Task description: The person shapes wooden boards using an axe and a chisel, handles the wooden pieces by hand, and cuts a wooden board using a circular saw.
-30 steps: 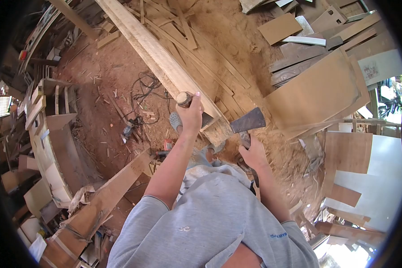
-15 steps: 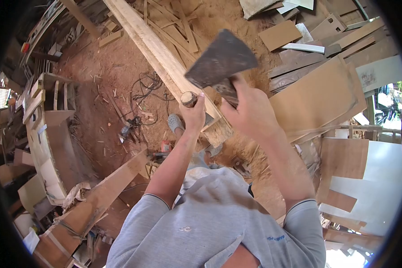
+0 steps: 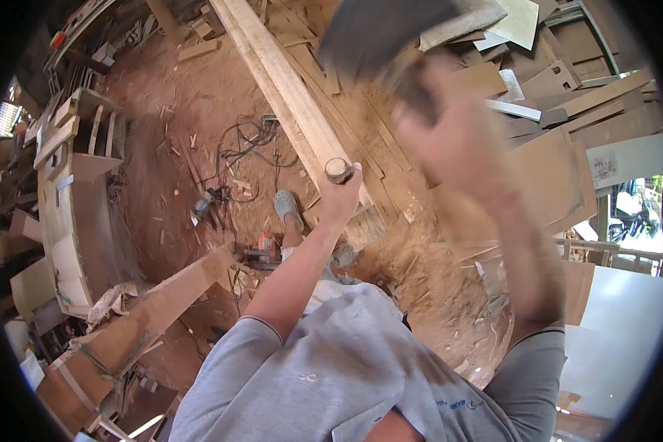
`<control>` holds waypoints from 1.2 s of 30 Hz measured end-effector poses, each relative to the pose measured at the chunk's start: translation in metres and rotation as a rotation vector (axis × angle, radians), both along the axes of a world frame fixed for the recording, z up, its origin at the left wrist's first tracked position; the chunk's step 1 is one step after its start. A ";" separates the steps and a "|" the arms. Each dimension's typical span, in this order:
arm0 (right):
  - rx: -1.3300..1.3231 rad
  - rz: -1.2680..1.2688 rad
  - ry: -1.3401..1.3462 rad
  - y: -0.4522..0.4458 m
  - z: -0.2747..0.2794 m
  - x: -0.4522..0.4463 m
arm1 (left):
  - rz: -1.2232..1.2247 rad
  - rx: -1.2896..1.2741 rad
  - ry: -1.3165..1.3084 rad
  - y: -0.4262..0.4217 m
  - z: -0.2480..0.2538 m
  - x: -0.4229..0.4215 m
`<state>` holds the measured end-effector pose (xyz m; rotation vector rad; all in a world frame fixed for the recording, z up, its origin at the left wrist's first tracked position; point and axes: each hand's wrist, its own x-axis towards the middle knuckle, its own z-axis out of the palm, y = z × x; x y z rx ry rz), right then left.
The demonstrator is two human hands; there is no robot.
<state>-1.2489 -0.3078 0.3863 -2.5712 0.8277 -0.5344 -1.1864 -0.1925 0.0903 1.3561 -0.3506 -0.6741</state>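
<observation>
My left hand (image 3: 341, 197) is closed round the handle of a chisel-like tool (image 3: 337, 170), held upright over the near end of a long wooden beam (image 3: 291, 96). The tool's round wooden butt faces up, and its lower end is mostly hidden behind the hand. High at the upper right, my right hand (image 3: 449, 132) grips the short handle of a hatchet (image 3: 383, 33). Its dark, broad head is blurred by motion and partly cut off by the top edge. The hatchet and the chisel-like tool are apart.
Tangled black cords (image 3: 247, 158) and a power tool (image 3: 208, 206) lie on the dirt floor at the left. A red tool (image 3: 265, 247) is near my feet. Boards (image 3: 545, 177) are piled at the right; a wooden frame (image 3: 66, 214) stands at the far left.
My right hand has risen from beside the beam's end, lifting the hatchet high. My left hand still grips the chisel-like tool and appears slightly further right as the view has shifted.
</observation>
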 end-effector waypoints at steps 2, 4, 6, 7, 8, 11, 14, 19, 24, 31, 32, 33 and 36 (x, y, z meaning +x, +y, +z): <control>-0.147 -0.317 -0.074 -0.006 0.069 0.004 | -0.007 0.004 -0.051 0.002 0.005 -0.001; -0.345 -0.529 -0.192 -0.027 0.110 -0.002 | -0.036 0.050 0.027 0.004 0.011 -0.001; -0.447 -0.433 -0.134 -0.031 0.091 -0.007 | -0.038 0.061 0.047 0.005 0.014 0.000; -0.420 -0.348 -0.021 -0.025 0.064 -0.005 | -0.026 0.052 0.034 0.005 0.014 -0.001; -0.325 -0.247 0.164 -0.016 0.030 -0.004 | -0.014 0.041 0.020 0.005 0.014 -0.002; 0.117 0.016 0.706 0.021 -0.062 -0.016 | 0.046 -0.032 -0.067 0.001 0.015 -0.004; 0.244 0.067 0.742 0.023 -0.074 -0.024 | 0.043 -0.037 0.068 0.003 0.016 -0.002; 0.033 0.078 0.125 -0.008 0.007 0.001 | 0.021 0.020 0.001 0.004 0.007 -0.006; -0.369 -0.191 -0.065 -0.016 0.100 0.007 | -0.009 0.021 -0.045 0.005 0.006 -0.009; 0.151 0.094 0.766 0.030 -0.089 -0.042 | 0.087 -0.101 -0.056 0.002 0.025 -0.018; 0.187 0.105 0.739 0.027 -0.089 -0.044 | 0.072 -0.093 -0.040 0.008 0.029 -0.019; 0.213 0.126 0.723 0.021 -0.088 -0.046 | 0.070 -0.091 -0.014 0.007 0.032 -0.020; 0.063 0.036 0.494 0.007 -0.025 -0.022 | 0.020 0.006 -0.086 0.010 0.004 -0.023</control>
